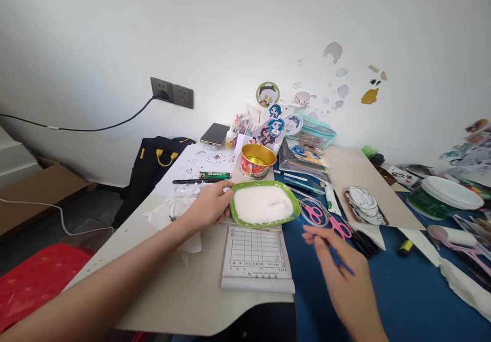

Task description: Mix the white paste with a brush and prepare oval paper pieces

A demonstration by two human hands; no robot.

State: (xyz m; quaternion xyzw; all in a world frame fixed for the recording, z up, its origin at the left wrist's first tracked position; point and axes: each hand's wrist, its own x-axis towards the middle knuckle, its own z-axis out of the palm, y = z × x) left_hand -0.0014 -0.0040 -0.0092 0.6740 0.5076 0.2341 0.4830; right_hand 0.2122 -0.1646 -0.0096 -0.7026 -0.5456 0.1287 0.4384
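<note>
Head view: left hand (213,204) is gripping the left edge of a green tray (264,225), centre of frame, white filling (255,204) showing. Right hand (345,275), lower right, is pinching a thin blue stick (348,269). Step, apparently: steadying tray, stick held ready; next move would be needing a level tray. Form pad (255,252), below centre, is carrying printed characters, too small for reading.
</note>
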